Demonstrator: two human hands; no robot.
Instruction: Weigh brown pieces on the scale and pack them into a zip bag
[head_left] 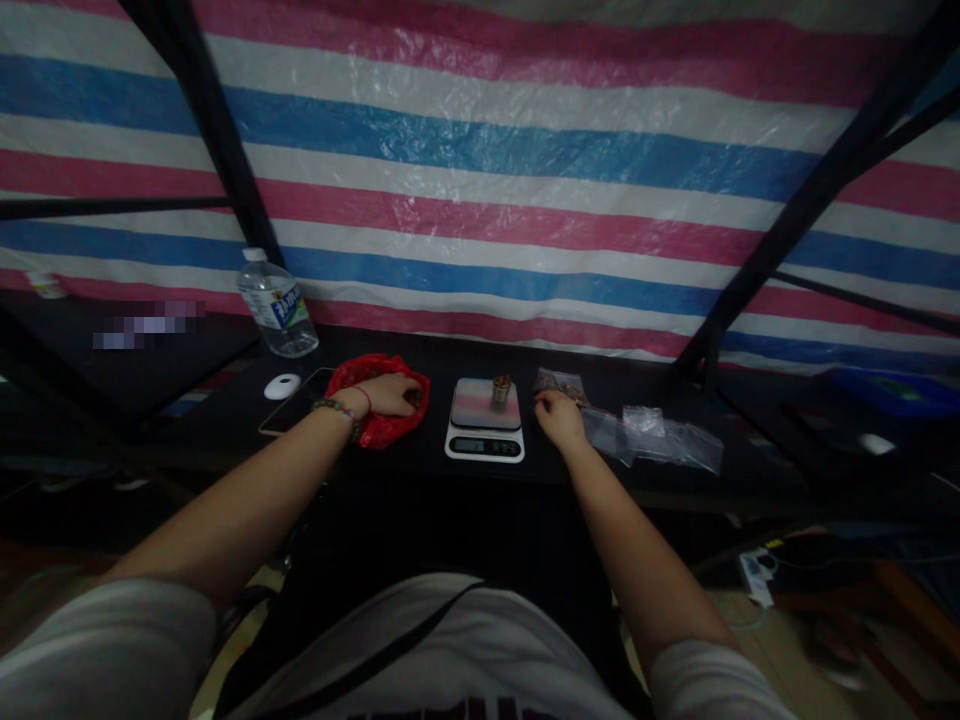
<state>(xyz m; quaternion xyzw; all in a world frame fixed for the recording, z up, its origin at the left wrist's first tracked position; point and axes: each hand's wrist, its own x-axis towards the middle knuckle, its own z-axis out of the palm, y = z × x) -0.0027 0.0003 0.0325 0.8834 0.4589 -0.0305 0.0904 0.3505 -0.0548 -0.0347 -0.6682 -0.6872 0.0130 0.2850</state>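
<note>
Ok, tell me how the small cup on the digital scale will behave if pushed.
The small cup would probably slide readily, since the digital scale has a glossy-looking platform. Pushed near its rim, it might tip, as it stands upright on a small base. The brown pieces heaped at its top would likely spill.

The left hand (390,393) is in the bag (394,430). Between it and the right hand (559,415) sits the scale (484,423), a cup (500,395) on top. Left of the left hand lies the phone (300,400); farther back, the bottle (276,312). Just beyond the right hand is the packet (564,383); right of it, pouches (643,422).
</note>
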